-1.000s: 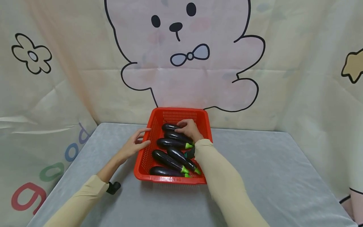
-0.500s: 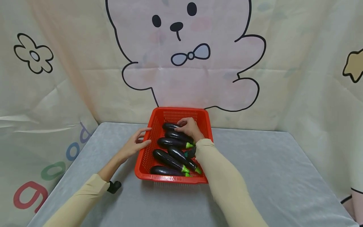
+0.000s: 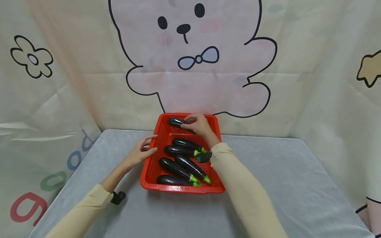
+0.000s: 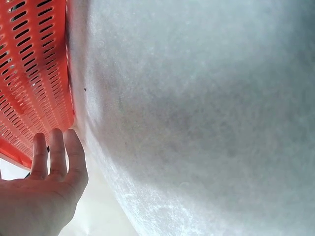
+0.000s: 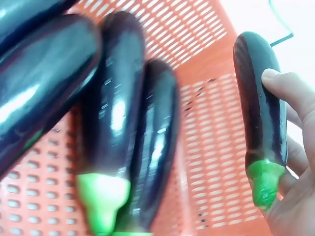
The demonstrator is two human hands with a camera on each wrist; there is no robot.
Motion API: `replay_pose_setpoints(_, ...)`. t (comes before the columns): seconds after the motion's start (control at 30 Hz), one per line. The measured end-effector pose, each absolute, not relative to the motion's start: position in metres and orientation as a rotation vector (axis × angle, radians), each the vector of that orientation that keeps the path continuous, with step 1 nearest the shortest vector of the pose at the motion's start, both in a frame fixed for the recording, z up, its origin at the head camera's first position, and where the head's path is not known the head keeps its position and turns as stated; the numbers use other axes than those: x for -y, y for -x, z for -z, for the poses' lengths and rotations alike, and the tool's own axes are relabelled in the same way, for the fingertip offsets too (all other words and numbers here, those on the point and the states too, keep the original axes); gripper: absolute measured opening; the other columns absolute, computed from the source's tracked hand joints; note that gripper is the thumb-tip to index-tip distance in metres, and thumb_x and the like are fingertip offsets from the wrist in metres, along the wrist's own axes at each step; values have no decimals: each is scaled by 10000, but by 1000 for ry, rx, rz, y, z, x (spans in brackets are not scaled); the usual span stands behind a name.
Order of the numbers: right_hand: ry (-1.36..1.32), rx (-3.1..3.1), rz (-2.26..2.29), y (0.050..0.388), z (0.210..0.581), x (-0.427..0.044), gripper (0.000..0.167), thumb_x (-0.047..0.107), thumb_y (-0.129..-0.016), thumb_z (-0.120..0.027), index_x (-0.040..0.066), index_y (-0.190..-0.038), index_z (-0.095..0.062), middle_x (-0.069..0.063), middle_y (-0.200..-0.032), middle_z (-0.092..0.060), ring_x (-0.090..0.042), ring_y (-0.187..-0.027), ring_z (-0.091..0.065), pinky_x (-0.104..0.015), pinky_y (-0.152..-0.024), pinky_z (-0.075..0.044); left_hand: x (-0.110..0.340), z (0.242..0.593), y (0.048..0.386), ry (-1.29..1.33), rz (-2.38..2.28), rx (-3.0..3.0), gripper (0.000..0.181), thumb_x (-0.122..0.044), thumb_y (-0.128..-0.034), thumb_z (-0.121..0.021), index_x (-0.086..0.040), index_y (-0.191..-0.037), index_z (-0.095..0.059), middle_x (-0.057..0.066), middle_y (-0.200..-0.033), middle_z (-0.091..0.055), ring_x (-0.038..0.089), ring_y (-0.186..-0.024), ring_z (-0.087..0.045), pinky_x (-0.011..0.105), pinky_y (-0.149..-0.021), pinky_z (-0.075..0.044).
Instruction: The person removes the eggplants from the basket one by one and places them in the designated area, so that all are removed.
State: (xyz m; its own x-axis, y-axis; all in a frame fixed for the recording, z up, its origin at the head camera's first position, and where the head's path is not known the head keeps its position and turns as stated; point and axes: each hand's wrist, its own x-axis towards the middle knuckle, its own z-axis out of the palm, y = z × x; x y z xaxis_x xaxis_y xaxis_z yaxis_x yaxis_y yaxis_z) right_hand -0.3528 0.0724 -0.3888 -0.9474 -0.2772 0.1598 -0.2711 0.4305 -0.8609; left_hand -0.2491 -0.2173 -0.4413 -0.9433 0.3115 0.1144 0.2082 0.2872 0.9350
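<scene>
My right hand (image 3: 198, 125) pinches a dark eggplant (image 3: 175, 122) above the back of the red basket (image 3: 182, 189). In the right wrist view the thumb and fingers of the hand (image 5: 295, 142) hold that eggplant (image 5: 261, 103) around its middle, green stem end low. Several other eggplants (image 3: 180, 151) lie on the basket floor, stems toward the right. My left hand (image 3: 140, 151) rests at the basket's left rim with its fingers spread. In the left wrist view the hand's (image 4: 47, 191) fingers extend beside the basket's perforated wall (image 4: 34, 73).
Under the basket is a table with a grey cloth (image 3: 268, 172). Behind it hangs a pale curtain (image 3: 196, 89) with a cartoon bear, close to the basket's back edge. Dark wrist devices (image 3: 118, 197) sit at both sleeves.
The right hand has lifted the rearmost eggplant and moved it up and back, away from the others. My left hand stays at the left rim.
</scene>
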Motion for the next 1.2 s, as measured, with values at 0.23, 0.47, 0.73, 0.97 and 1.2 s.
replay_pose_setpoints(0.23,584,-2643,1631,350,363,-73,326,224,-872,-835,57,-1139,-748,-93,-1095,-721,-247,-1032,-640,-401,-857,-537,219,443,250,-501,-1750,-2439,625,-209,-970,-674,-158,-1531,-403,271,-1392,-508,403,-1065,-648,459,-804,-584)
replay_pose_setpoints(0.47,605,-2539,1775,343,344,-79,321,162,-873,-830,36,-1153,-737,-119,-1071,-719,-259,-973,-662,-363,-781,-537,221,443,252,-522,-1751,-2432,621,-219,-974,-670,-160,-1530,-401,281,-1370,-513,388,-1027,-666,436,-767,-594)
replay_pose_setpoints(0.73,660,-2510,1814,338,333,-88,329,160,-878,-824,36,-1167,-729,-109,-1106,-711,-273,-1024,-659,-402,-866,-534,221,444,252,-529,-1750,-2443,615,-225,-979,-668,-158,-1528,-400,286,-1366,-514,388,-1029,-671,434,-764,-595)
replay_pose_setpoints(0.97,756,-2483,1841,340,334,-100,331,138,-880,-820,34,-1180,-723,-114,-1102,-711,-285,-991,-677,-380,-835,-543,222,443,254,-522,-1755,-2427,586,-218,-991,-657,-167,-1522,-413,287,-1340,-530,385,-1006,-679,440,-745,-599)
replay_pose_setpoints(1.2,811,-2487,1842,333,330,-116,322,129,-893,-805,22,-1185,-722,-127,-1096,-714,-300,-999,-673,-392,-879,-538,223,443,254,-534,-1750,-2409,595,-219,-998,-651,-164,-1533,-396,293,-1363,-508,399,-1039,-662,447,-756,-597)
